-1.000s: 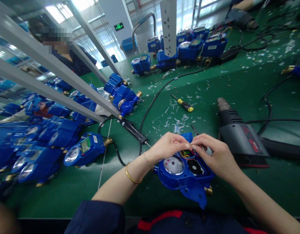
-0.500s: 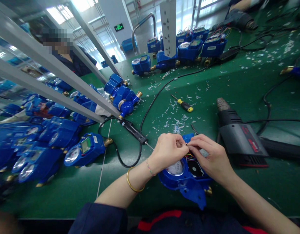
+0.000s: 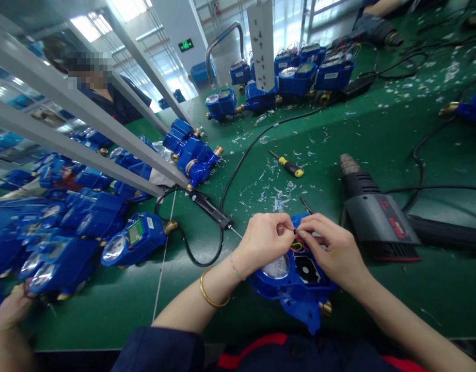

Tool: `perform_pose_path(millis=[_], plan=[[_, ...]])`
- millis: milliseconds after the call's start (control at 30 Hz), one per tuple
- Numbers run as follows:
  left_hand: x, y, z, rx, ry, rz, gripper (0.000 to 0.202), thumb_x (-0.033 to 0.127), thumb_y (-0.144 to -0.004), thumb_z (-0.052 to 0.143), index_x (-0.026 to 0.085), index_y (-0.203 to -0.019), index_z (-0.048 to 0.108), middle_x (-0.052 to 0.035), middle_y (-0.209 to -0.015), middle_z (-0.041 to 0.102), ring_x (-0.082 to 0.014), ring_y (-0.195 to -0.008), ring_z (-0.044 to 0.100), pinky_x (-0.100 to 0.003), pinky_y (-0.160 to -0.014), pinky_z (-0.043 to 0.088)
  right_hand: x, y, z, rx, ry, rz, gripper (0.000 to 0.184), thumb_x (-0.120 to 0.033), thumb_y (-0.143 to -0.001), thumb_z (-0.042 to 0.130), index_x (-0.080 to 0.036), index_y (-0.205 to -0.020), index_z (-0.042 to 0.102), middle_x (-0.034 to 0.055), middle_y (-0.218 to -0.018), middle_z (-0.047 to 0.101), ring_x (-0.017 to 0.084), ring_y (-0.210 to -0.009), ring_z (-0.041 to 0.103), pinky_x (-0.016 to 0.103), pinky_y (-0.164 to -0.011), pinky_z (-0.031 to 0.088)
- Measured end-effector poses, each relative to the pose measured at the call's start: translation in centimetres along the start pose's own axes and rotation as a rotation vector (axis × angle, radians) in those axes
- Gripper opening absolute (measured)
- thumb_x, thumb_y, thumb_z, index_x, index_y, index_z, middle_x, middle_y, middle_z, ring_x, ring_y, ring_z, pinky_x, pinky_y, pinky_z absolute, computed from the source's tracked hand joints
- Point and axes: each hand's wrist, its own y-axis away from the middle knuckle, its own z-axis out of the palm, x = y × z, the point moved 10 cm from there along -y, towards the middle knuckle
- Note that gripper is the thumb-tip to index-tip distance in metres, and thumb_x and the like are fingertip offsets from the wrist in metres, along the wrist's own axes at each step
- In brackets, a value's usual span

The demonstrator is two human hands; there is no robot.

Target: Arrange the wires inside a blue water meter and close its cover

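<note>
Hands are recorded close together at the near edge of the green bench mat (image 3: 338, 129). The left hand (image 3: 265, 238) and the right hand (image 3: 331, 250) are held fingertip to fingertip. Thumb and forefinger of each are pinched shut on the thin coloured wires (image 3: 297, 245) that rise from an open blue water meter (image 3: 288, 284). The meter is laid flat on the mat directly beneath both hands, just in front of the person's body. Its round dial (image 3: 276, 267) is partly covered by the left hand, and a black compartment (image 3: 306, 268) is exposed beside the dial. 1 brass fitting (image 3: 325, 308) is noted at its near right corner. A gold bangle (image 3: 211, 295) is worn on the left wrist.

A soldering iron (image 3: 210, 207) is laid just left of the left hand, tip toward it. An electric drill (image 3: 373, 217) is laid just right of the right hand. A yellow-handled screwdriver (image 3: 289, 167) is seen farther back among white scraps. 1 closed meter (image 3: 135, 237) is set apart to the left, near a larger pile of meters (image 3: 67, 227). A co-worker's hand (image 3: 9, 315) is visible at the lower left corner.
</note>
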Motion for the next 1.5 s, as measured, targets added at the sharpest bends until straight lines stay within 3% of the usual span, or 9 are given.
perform_pose_path(millis=[300, 533, 833, 1000, 1167, 1233, 1333, 1433, 1500], plan=[[-1.0, 0.0, 1.0, -0.077, 0.196, -0.033, 0.014, 0.023, -0.076, 0.058, 0.016, -0.081, 0.069, 0.0079, -0.051, 0.045, -0.0079, -0.049, 0.039, -0.021, -0.049, 0.028, 0.3, -0.1, -0.3, 0.005, -0.061, 0.046, 0.012, -0.016, -0.094, 0.054, -0.018, -0.085, 0.062, 0.0063, -0.089, 0.061, 0.012, -0.079, 0.060, 0.017, -0.056, 0.053], [1.2, 0.1, -0.5, 0.082, -0.111, 0.119, 0.012, 0.020, -0.076, 0.060, 0.019, -0.068, 0.068, 0.0037, -0.062, 0.062, -0.0116, -0.061, 0.054, -0.023, -0.060, 0.037, 0.0, -0.1, 0.1, -0.002, -0.037, 0.019, 0.011, -0.015, -0.093, 0.055, -0.017, -0.085, 0.062, 0.0056, -0.089, 0.060, 0.012, -0.080, 0.060, 0.016, -0.060, 0.055], [1.0, 0.5, -1.0, 0.149, -0.433, 0.066, 0.017, 0.013, -0.079, 0.054, 0.018, -0.073, 0.069, -0.0037, -0.074, 0.071, -0.0202, -0.073, 0.066, -0.029, -0.067, 0.045, 0.0, 0.2, 0.4, -0.008, 0.006, 0.019, 0.012, -0.015, -0.095, 0.052, -0.017, -0.086, 0.061, 0.0056, -0.089, 0.060, 0.013, -0.081, 0.060, 0.019, -0.063, 0.055], [2.5, 0.7, -2.0, 0.124, -0.286, 0.256, 0.027, 0.013, -0.082, 0.061, 0.019, -0.107, 0.069, -0.0023, -0.095, 0.072, -0.0160, -0.079, 0.065, -0.026, -0.070, 0.048, 0.6, 0.0, 0.3, -0.032, -0.057, 0.069, 0.013, -0.018, -0.096, 0.051, -0.017, -0.087, 0.061, 0.0063, -0.092, 0.059, 0.012, -0.081, 0.061, 0.018, -0.061, 0.056], [4.0, 0.9, -1.4, 0.083, -0.301, 0.432, 0.012, 0.015, -0.088, 0.063, 0.018, -0.094, 0.073, -0.0061, -0.098, 0.069, -0.0189, -0.092, 0.063, -0.030, -0.083, 0.049, 0.6, -0.2, 0.5, -0.040, -0.079, 0.079, 0.013, -0.019, -0.095, 0.052, -0.018, -0.086, 0.061, 0.0057, -0.091, 0.059, 0.011, -0.078, 0.060, 0.017, -0.060, 0.056], [3.6, 0.6, -1.1, 0.074, -0.242, 0.402, 0.009, 0.014, -0.087, 0.064, 0.018, -0.086, 0.072, -0.0044, -0.090, 0.069, -0.0176, -0.086, 0.063, -0.029, -0.080, 0.049, 0.5, -0.2, 0.3, -0.031, -0.088, 0.074, 0.012, -0.019, -0.095, 0.053, -0.018, -0.085, 0.061, 0.0053, -0.089, 0.059, 0.011, -0.077, 0.060, 0.017, -0.059, 0.056], [1.1, -0.5, -1.6, 0.085, 0.056, 0.206, 0.007, 0.017, -0.083, 0.069, 0.017, -0.076, 0.069, -0.0011, -0.075, 0.067, -0.0135, -0.069, 0.060, -0.024, -0.065, 0.046, 0.5, -0.1, 0.2, -0.021, -0.094, 0.073, 0.012, -0.018, -0.093, 0.055, -0.018, -0.083, 0.061, 0.0050, -0.088, 0.059, 0.012, -0.078, 0.060, 0.016, -0.058, 0.056], [-2.5, -1.1, -3.0, 0.189, 0.365, -0.025, 0.014, 0.026, -0.085, 0.067, 0.016, -0.076, 0.062, 0.0026, -0.062, 0.063, -0.0094, -0.054, 0.053, -0.020, -0.054, 0.040, 0.9, 0.1, 0.1, -0.023, -0.095, 0.090, 0.012, -0.018, -0.093, 0.056, -0.018, -0.081, 0.061, 0.0046, -0.088, 0.060, 0.011, -0.077, 0.060, 0.017, -0.059, 0.056], [-3.9, -1.1, -4.0, 0.250, 0.431, -0.078, 0.020, 0.033, -0.089, 0.061, 0.018, -0.077, 0.055, 0.0071, -0.051, 0.055, -0.0074, -0.045, 0.044, -0.019, -0.050, 0.036, 1.0, 0.3, 0.0, -0.022, -0.086, 0.078, 0.012, -0.019, -0.092, 0.057, -0.018, -0.082, 0.063, 0.0043, -0.089, 0.060, 0.011, -0.078, 0.061, 0.018, -0.060, 0.056]])
